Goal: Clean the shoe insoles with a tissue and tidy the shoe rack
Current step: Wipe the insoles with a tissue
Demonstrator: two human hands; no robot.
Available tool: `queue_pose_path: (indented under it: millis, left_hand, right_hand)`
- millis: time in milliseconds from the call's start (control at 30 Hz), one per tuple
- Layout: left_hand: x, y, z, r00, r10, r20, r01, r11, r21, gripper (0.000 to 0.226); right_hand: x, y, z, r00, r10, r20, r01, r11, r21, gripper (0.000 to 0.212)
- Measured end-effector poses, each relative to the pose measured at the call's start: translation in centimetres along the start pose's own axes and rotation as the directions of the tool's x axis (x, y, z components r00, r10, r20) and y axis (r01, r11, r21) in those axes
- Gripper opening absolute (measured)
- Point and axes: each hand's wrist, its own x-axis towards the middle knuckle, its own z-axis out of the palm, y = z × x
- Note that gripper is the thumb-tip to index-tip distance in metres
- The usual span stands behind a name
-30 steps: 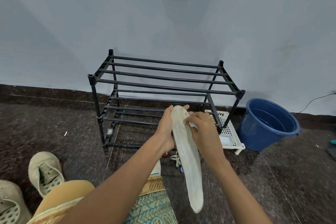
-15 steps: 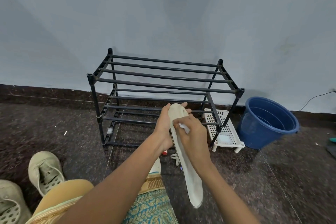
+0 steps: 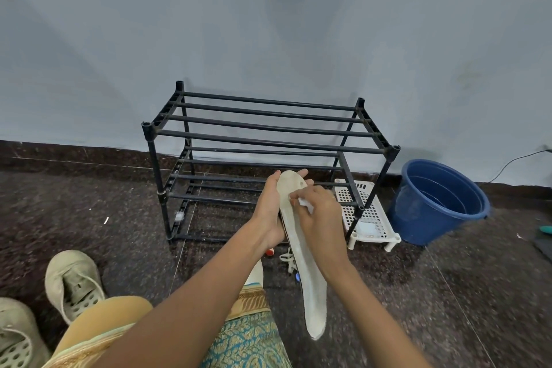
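Observation:
A long off-white shoe insole (image 3: 312, 290) is held out in front of me, its far end cupped from the left by my left hand (image 3: 270, 212). My right hand (image 3: 321, 218) lies over the insole's upper part and pinches a small white tissue (image 3: 305, 204) against it. Behind the hands stands a black metal shoe rack (image 3: 263, 140) with two tiers of bars and nothing on them, set against the wall. Two beige shoes (image 3: 73, 282) lie on the floor at the lower left, one partly cut off by the frame edge.
A blue bucket (image 3: 439, 203) stands right of the rack. A white perforated plastic tray (image 3: 369, 215) sits between them on the floor. Small items, among them a red cap (image 3: 269, 251), lie under my hands. My knee in patterned cloth (image 3: 248, 340) fills the bottom. A cable (image 3: 519, 158) runs along the right wall.
My right hand with the tissue slid down the insole toward me and then back up a little. The left hand kept its hold on the far end.

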Motion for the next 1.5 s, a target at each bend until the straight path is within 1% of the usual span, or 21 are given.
queue_pose_path:
  millis: [133, 400, 500, 667, 733, 833, 933, 1033, 1167, 1267, 1400, 1500]
  left_hand:
    - [-0.1, 0.1, 0.3, 1.0, 0.011, -0.006, -0.011, 1.0, -0.008, 0.053]
    - [-0.1, -0.1, -0.1, 0.999, -0.019, 0.026, 0.019, 1.0, 0.014, 0.054]
    - [-0.1, 0.0, -0.1, 1.0, -0.009, 0.019, 0.009, 1.0, -0.007, 0.054]
    - [0.0, 0.1, 0.3, 1.0, 0.011, 0.005, -0.011, 0.999, -0.043, 0.053]
    - [0.1, 0.0, 0.3, 1.0, 0.007, 0.01, -0.007, 0.999, -0.037, 0.053]
    - [0.1, 0.0, 0.3, 1.0, 0.001, 0.02, 0.0, 1.0, -0.005, 0.053]
    - [0.2, 0.2, 0.0, 1.0, 0.008, 0.019, -0.007, 1.0, -0.019, 0.053]
    - [0.4, 0.1, -0.1, 1.0, 0.024, 0.011, -0.024, 0.999, -0.035, 0.053]
    - [0.4, 0.1, 0.0, 0.999, 0.034, -0.004, -0.034, 0.995, -0.097, 0.051]
    - [0.4, 0.0, 0.1, 1.0, 0.026, -0.002, -0.026, 0.991, -0.13, 0.051]
    - [0.6, 0.1, 0.1, 1.0, 0.019, -0.006, -0.02, 0.993, -0.116, 0.052]
    - [0.5, 0.2, -0.1, 1.0, 0.014, -0.009, -0.015, 0.991, -0.136, 0.052]
  right_hand:
    - [-0.6, 0.0, 0.2, 1.0, -0.003, 0.024, 0.002, 1.0, 0.02, 0.018]
    - [0.8, -0.4, -0.3, 0.999, 0.026, -0.022, -0.026, 1.0, 0.008, 0.016]
    - [0.3, -0.9, 0.0, 1.0, 0.024, -0.009, -0.024, 0.997, 0.077, 0.017]
    - [-0.7, -1.1, -0.6, 0.995, 0.074, 0.068, -0.087, 0.973, 0.213, 0.016]
    - [-0.6, -1.0, -0.9, 0.995, 0.074, 0.073, -0.088, 0.973, 0.211, 0.014]
    - [0.1, -0.9, -0.9, 0.995, 0.095, 0.044, -0.101, 0.977, 0.188, 0.014]
    - [0.5, -1.2, -0.5, 0.993, 0.114, 0.036, -0.119, 0.972, 0.202, 0.014]
    - [0.0, -1.5, -0.4, 0.989, 0.133, 0.065, -0.146, 0.953, 0.266, 0.014]
    - [-1.2, -1.5, -0.7, 0.986, 0.112, 0.124, -0.147, 0.931, 0.333, 0.012]
    - [-1.6, -1.3, -0.8, 0.989, 0.088, 0.122, -0.124, 0.939, 0.321, 0.012]
    - [-0.7, -1.4, -0.7, 0.986, 0.131, 0.104, -0.159, 0.933, 0.324, 0.011]
    - [-0.5, -1.7, -0.4, 0.988, 0.127, 0.091, -0.15, 0.936, 0.318, 0.012]
